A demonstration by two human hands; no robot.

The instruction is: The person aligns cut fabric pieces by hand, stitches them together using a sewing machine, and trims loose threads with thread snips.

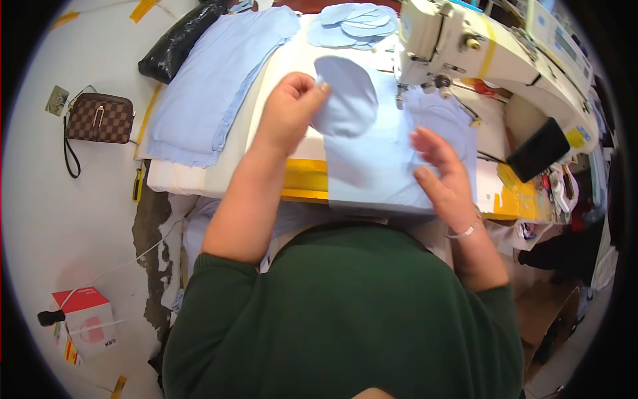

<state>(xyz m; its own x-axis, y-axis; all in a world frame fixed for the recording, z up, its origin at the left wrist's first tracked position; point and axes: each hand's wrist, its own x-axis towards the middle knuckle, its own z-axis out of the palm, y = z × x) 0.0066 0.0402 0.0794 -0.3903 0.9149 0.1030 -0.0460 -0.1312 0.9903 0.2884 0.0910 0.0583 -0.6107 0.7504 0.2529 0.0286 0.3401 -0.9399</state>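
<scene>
My left hand (292,110) pinches the edge of a rounded light-blue fabric piece (347,96), holding it up over the sewing table. Below it, a larger light-blue cloth panel (372,169) lies flat and hangs over the table's front edge. Fingers apart, my right hand (444,176) hovers over or rests on the panel's right side; contact is hard to tell. Just beyond it stands the sewing machine (432,40), its needle and presser foot (400,96) above the cloth. More blue fabric (438,116) lies to the right of the foot.
A stack of blue panels (212,93) lies on the left of the table, beside a black plastic bag (179,43). Several rounded pieces (352,25) are piled at the back. A phone (538,149) is mounted at right. A checkered pouch (100,118) and a screwdriver (137,184) are further left.
</scene>
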